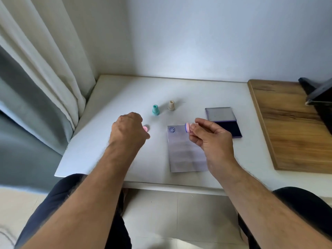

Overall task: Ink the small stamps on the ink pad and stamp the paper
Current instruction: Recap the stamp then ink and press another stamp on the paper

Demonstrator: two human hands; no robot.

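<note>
One smiley (pixel 172 130) printed; right hand (pixel 209 136) grips the pink stamp (pixel 187 127), left hand (pixel 128 131) pinches its cap (pixel 146 128); teal stamp (pixel 155 110), beige stamp (pixel 171 105) wait.

A home room: curtains (pixel 36 72), tiled floor (pixel 161 221), small white table (pixel 111 97).

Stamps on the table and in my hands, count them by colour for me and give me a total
Pink: 2, one stamp in the right hand and a pink piece at the left hand, likely its cap or another stamp
Teal: 1, the teal stamp standing on the table
Beige: 1, the beige stamp standing beside it
Total: 4
</note>
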